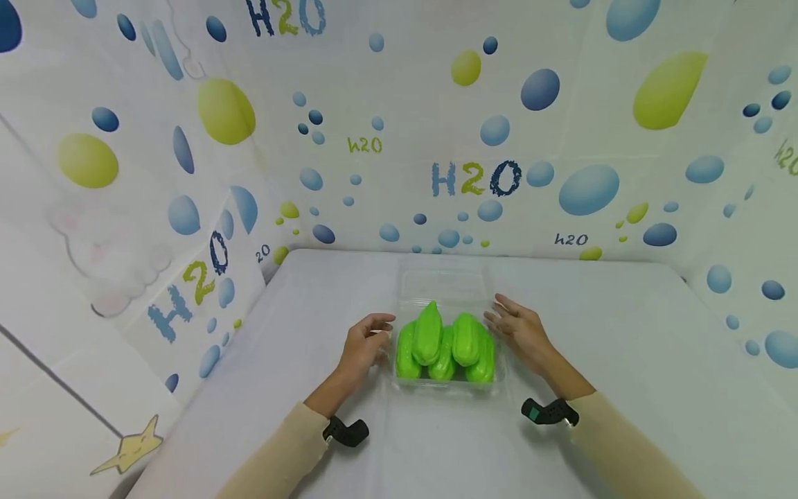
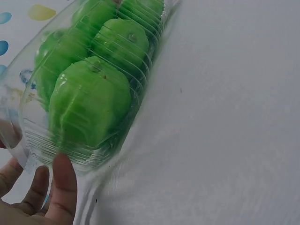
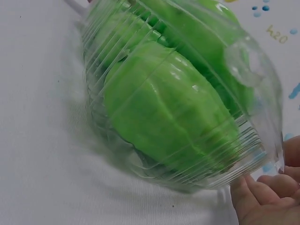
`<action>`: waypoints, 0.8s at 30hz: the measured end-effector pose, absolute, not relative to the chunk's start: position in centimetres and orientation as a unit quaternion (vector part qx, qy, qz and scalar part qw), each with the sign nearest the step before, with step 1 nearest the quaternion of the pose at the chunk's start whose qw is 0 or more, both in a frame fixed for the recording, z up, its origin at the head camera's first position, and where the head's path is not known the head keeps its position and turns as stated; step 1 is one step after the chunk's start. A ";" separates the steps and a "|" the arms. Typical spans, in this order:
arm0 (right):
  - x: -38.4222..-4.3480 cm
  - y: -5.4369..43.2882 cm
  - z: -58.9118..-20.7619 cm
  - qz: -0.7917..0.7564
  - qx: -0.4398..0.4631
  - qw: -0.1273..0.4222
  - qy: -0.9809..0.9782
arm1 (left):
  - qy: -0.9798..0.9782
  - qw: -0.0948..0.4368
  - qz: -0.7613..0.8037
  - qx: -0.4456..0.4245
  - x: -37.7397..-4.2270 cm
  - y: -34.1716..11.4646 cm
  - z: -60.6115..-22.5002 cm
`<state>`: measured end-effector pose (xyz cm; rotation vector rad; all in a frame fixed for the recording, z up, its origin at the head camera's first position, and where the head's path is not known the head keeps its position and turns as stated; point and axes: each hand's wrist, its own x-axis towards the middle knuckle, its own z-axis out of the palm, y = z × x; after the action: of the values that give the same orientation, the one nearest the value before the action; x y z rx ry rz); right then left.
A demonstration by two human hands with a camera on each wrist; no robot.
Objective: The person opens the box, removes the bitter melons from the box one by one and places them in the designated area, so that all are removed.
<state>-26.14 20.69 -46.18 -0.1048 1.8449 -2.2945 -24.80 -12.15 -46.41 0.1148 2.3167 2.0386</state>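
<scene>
A clear plastic clamshell box [image 1: 449, 385] stands on the white table, its lid [image 1: 444, 284] folded back away from me. Several glossy, bright green ridged fruits [image 1: 427, 334] lie piled in it, pointed at one end. At the box's left side is my left hand [image 1: 366, 343], fingers loosely bent; in the left wrist view its thumb [image 2: 64, 187] comes right up to the ribbed wall. My right hand [image 1: 522, 334] is on the opposite side with fingers spread, its fingertips [image 3: 241, 185] at the box's rim in the right wrist view. Neither hand curls round a fruit.
White cloth covers the table [image 1: 598, 319]. Behind it and at both sides stand white walls [image 1: 411, 83] printed with blue and green drops and H2O lettering. Each wrist wears a black strap-on device [image 1: 346, 431].
</scene>
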 end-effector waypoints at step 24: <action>-25.5 18.9 -45.4 -0.685 0.030 0.075 0.725 | 0.729 -0.031 0.679 0.079 -26.5 -12.7 -47.6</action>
<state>-25.49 18.88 -45.44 0.0909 2.1738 -2.0538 -26.45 -12.69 -47.61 0.2522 2.3357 2.1767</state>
